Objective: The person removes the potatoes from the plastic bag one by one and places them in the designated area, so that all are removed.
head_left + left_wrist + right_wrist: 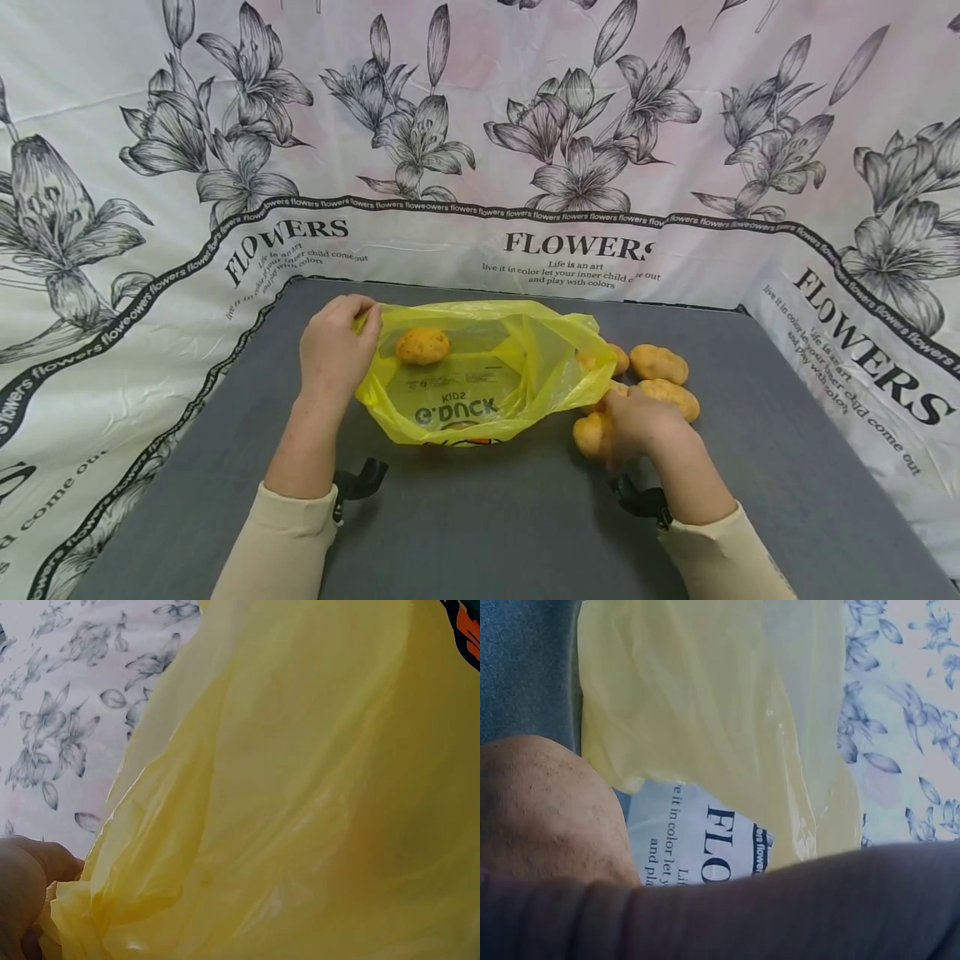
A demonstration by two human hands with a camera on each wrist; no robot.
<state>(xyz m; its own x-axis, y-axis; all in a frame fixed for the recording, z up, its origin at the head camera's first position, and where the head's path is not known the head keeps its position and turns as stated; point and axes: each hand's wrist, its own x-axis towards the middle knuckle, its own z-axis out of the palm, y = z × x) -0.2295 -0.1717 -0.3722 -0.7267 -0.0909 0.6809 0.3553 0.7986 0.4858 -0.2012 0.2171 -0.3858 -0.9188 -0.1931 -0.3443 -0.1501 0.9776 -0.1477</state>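
A yellow plastic bag (pixel 495 425) lies with its mouth spread wide, showing a grey inside and upside-down "G.DUCK" lettering. Inside it, near the left side, is a potato (pixel 422 346). My left hand (pixel 339 346) pinches the bag's left rim between thumb and fingers; the left wrist view shows the plastic bunched at the fingertips (pixel 64 862). To the bag's right, my right hand (pixel 645 429) comes down over several potatoes and grips the nearest potato (pixel 591 435) from its right side. That potato (pixel 547 810) looms large in the right wrist view; the fingertips are hidden.
Behind the right hand lie another potato (pixel 660 364) and a longer potato (pixel 675 398), close together. More are partly covered by the bag's right edge. The dark grey table (pixel 480 517) is backed by a white flower-printed cloth (pixel 450 242) that rises on three sides.
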